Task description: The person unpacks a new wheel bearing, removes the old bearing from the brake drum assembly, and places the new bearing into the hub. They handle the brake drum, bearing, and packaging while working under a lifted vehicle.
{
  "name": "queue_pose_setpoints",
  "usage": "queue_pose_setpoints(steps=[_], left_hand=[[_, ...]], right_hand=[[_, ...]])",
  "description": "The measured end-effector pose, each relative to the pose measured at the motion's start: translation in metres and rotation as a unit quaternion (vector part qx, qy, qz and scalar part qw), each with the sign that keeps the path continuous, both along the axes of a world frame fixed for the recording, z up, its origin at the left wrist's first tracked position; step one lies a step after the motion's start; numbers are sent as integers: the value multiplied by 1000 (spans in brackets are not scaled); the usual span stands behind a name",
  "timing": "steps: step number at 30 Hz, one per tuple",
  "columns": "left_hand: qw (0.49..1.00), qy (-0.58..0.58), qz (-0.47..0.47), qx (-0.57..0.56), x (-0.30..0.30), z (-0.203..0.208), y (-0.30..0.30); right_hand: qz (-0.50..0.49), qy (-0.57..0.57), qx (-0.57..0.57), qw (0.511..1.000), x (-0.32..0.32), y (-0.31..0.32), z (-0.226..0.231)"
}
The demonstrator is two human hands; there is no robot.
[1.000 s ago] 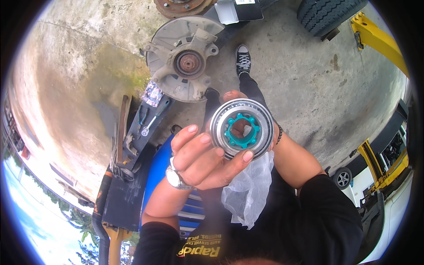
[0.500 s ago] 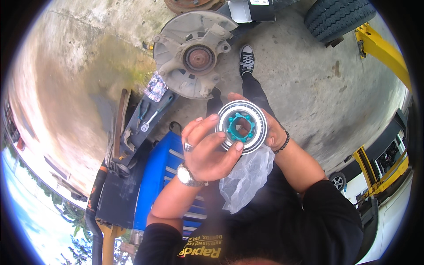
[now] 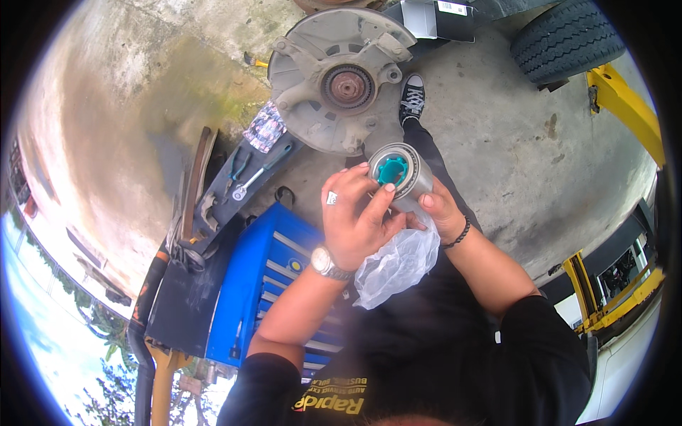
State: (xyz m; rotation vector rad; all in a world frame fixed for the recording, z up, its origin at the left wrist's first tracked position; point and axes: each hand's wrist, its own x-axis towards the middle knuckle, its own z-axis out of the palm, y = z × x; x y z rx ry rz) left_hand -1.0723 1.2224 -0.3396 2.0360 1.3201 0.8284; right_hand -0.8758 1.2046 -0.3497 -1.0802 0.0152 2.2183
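A shiny steel wheel bearing with a teal plastic insert in its bore is held in front of my body, tilted so that its side wall shows. My right hand, with a dark bead bracelet at the wrist, grips it from the right and below. My left hand, wearing a ring and a watch, has its thumb and fingers on the bearing's left rim. A clear plastic bag hangs crumpled beneath both hands; which fingers pinch it is hidden.
A steering knuckle with a dust shield stands just ahead. Left of it, a ratchet, pliers and a patterned cloth lie on a dark beam. A blue tool cabinet, an open box and a tire surround me.
The bearing has tipped from facing me to showing its side wall. My left fingers have shifted lower around it, and the plastic bag has moved up. The whole view has shifted slightly.
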Motion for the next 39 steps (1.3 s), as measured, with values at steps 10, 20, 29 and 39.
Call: queue_pose_setpoints(steps=[10, 20, 29, 39], left_hand=[[889, 333, 219, -226, -174, -197, 67], [885, 120, 322, -315, -216, -144, 59], [571, -604, 313, -459, -69, 10, 14], [491, -657, 102, -563, -18, 27, 18]], right_hand=[[46, 90, 21, 995, 18, -3, -25], [17, 118, 22, 993, 5, -4, -21], [-2, 25, 176, 984, -7, 26, 21], [134, -342, 403, 839, 13, 54, 75]])
